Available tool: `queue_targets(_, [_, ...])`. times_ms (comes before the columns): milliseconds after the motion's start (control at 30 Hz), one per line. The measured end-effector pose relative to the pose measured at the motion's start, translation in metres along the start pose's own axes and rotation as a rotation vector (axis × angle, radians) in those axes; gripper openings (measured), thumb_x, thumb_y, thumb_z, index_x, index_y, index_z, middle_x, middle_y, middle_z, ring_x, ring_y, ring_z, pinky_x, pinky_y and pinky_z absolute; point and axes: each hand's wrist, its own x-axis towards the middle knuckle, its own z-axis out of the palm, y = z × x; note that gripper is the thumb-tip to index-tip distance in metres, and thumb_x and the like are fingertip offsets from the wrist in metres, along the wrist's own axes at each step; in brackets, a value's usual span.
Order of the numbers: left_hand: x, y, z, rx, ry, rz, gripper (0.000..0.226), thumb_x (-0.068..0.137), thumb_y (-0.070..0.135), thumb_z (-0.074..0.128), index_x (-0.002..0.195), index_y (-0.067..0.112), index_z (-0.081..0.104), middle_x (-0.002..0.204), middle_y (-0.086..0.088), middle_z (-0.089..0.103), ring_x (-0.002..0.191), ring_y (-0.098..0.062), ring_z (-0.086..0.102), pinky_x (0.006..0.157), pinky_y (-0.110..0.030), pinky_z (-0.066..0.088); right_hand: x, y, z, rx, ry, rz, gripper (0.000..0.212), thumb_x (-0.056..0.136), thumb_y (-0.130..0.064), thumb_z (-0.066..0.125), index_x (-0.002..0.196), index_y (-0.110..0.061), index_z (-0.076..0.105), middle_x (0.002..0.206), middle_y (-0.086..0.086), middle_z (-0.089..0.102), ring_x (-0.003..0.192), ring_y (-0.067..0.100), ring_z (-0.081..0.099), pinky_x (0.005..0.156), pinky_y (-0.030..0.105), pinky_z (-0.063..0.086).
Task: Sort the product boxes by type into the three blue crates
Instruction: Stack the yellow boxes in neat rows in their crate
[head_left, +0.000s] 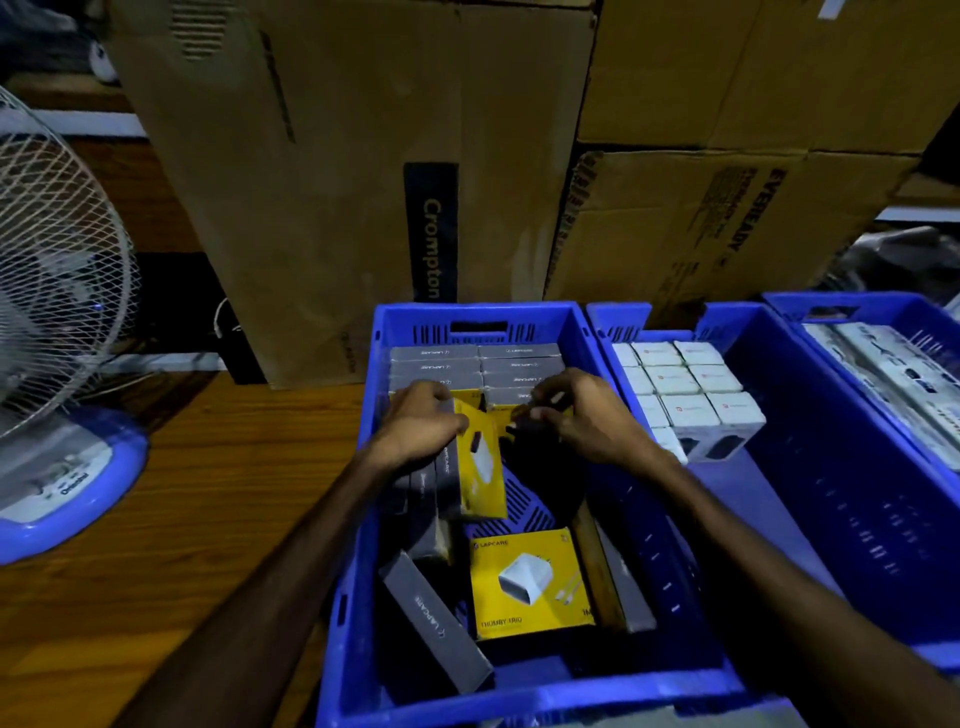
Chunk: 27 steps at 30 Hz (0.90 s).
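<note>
Head view, left to right: fan (57, 291) on wooden table (208, 493). Left crate (363, 519): left hand (421, 421) curled around upright yellow box (480, 462); right hand (582, 415) pinching dark item, can't tell what. Flat yellow box (530, 584) near. Middle crate (789, 467): white boxes (691, 395) stacked far-left. Right crate (862, 306): long white boxes (893, 374).

"Crompton" on tall carton (363, 171); "EVEREADY" on right carton (727, 228); "LAPCARE", "THUMBY TRIO" on yellow box (530, 582).
</note>
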Motion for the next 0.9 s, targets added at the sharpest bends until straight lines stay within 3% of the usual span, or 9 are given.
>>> queue_targets(100, [-0.011,-0.001,-0.008,-0.240,0.032,0.027,0.044,0.081,0.015,0.082,0.122,0.020,0.069,0.092,0.004,0.074,0.077,-0.002,0.068,0.062,-0.022,0.046,-0.014,0.001,0.001,0.174,-0.127,0.001,0.017,0.091,-0.042,0.073,0.103,-0.033,0.067,0.101,-0.006,0.074,0.088,0.008,0.071,0.076,0.030,0.052])
queue_targets(200, [-0.027,0.002,-0.016,-0.425,0.022,0.090,0.035,0.081,-0.002,0.081,0.111,0.015,0.074,0.060,0.014,0.069,0.062,0.000,0.065,0.066,-0.020,0.050,-0.027,-0.002,0.000,0.312,-0.184,0.047,0.052,0.092,-0.047,0.073,0.138,-0.030,0.058,0.111,-0.007,0.071,0.097,0.008,0.070,0.081,0.025,0.052])
queue_targets(333, [-0.048,0.004,-0.021,-0.775,-0.019,0.086,0.028,0.085,-0.006,0.073,0.109,0.008,0.075,0.091,-0.008,0.079,0.087,-0.027,0.072,0.084,-0.040,0.055,-0.034,-0.014,-0.005,0.549,-0.219,0.130,0.058,0.094,-0.040,0.071,0.145,-0.023,0.051,0.113,0.005,0.070,0.099,0.015,0.071,0.082,0.027,0.057])
queue_targets(433, [-0.054,0.007,-0.018,-0.902,-0.034,0.060,0.029,0.087,-0.002,0.073,0.115,0.006,0.072,0.104,-0.011,0.078,0.096,-0.027,0.072,0.096,-0.050,0.051,-0.035,-0.020,-0.012,0.805,-0.275,0.165,0.039,0.098,-0.029,0.068,0.134,-0.015,0.064,0.107,0.004,0.076,0.091,0.010,0.073,0.075,0.024,0.054])
queue_targets(500, [-0.058,0.011,-0.016,-0.968,-0.002,0.047,0.039,0.084,0.004,0.077,0.122,0.007,0.069,0.105,-0.011,0.079,0.095,-0.025,0.074,0.096,-0.051,0.053,-0.037,-0.022,-0.012,0.907,-0.306,0.177,0.028,0.101,-0.023,0.064,0.126,-0.010,0.068,0.092,-0.004,0.077,0.071,0.006,0.069,0.059,0.022,0.046])
queue_targets(567, [-0.063,0.014,-0.010,-0.984,0.021,0.057,0.059,0.076,0.014,0.083,0.131,0.011,0.064,0.106,-0.012,0.080,0.095,-0.027,0.076,0.092,-0.049,0.058,-0.037,-0.020,-0.007,0.977,-0.286,0.205,0.027,0.102,-0.021,0.062,0.124,-0.005,0.066,0.081,-0.003,0.069,0.059,0.005,0.058,0.053,0.023,0.039])
queue_targets(667, [-0.073,0.012,-0.001,-0.850,0.063,0.128,0.084,0.062,0.017,0.097,0.138,0.014,0.061,0.104,-0.008,0.080,0.096,-0.024,0.078,0.082,-0.041,0.063,-0.038,-0.020,0.003,1.126,-0.242,0.248,0.032,0.101,-0.019,0.062,0.126,0.002,0.058,0.090,0.012,0.058,0.069,0.012,0.056,0.058,0.023,0.047])
queue_targets(767, [-0.076,0.008,0.003,-0.747,0.151,0.246,0.068,0.066,0.013,0.092,0.129,0.015,0.067,0.110,-0.001,0.080,0.101,-0.018,0.076,0.081,-0.031,0.063,-0.041,-0.019,0.016,1.200,-0.248,0.256,0.016,0.104,-0.014,0.056,0.116,-0.005,0.059,0.084,0.006,0.065,0.077,0.014,0.065,0.068,0.022,0.058])
queue_targets(900, [-0.077,0.015,-0.007,-0.652,0.217,0.309,0.050,0.074,-0.006,0.089,0.109,0.026,0.072,0.103,0.002,0.078,0.090,-0.007,0.075,0.071,-0.024,0.061,-0.041,-0.021,0.026,1.185,-0.274,0.252,0.014,0.105,-0.007,0.052,0.111,0.003,0.061,0.111,0.012,0.075,0.103,0.024,0.076,0.082,0.026,0.062])
